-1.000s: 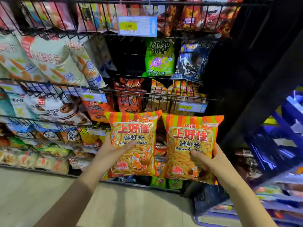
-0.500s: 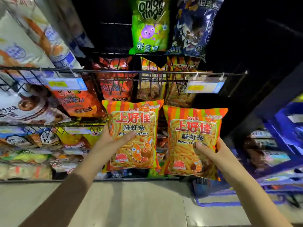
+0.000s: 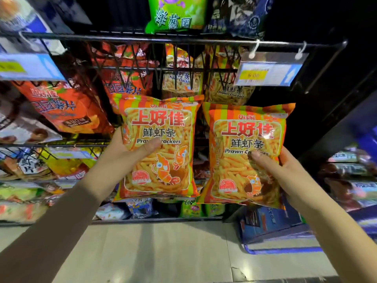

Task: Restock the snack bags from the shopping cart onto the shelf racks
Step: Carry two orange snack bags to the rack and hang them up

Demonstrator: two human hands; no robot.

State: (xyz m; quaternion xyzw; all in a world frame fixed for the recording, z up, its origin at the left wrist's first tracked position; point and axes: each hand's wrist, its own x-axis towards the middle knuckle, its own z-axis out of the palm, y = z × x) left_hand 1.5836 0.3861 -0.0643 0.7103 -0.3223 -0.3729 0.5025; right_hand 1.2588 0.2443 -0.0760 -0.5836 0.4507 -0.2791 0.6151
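Note:
I hold two orange, green-striped prawn cracker bags upright, side by side, in front of a black wire shelf rack. My left hand grips the left bag at its left edge, thumb across the front. My right hand grips the right bag at its lower right, thumb on the front. Just above and behind them, matching prawn cracker bags stand in the wire rack behind its bars. The shopping cart is out of view.
A price tag hangs from the rack's top bar at right. Red potato chip bags fill the rack to the left, a green onion-ring bag sits above. Lower racks hold more snacks. Blue boxes lie on the tiled floor at right.
The view has moved closer to the rack and tilted down. Both bags, still in my hands, now sit nearer the rack with the matching bags.

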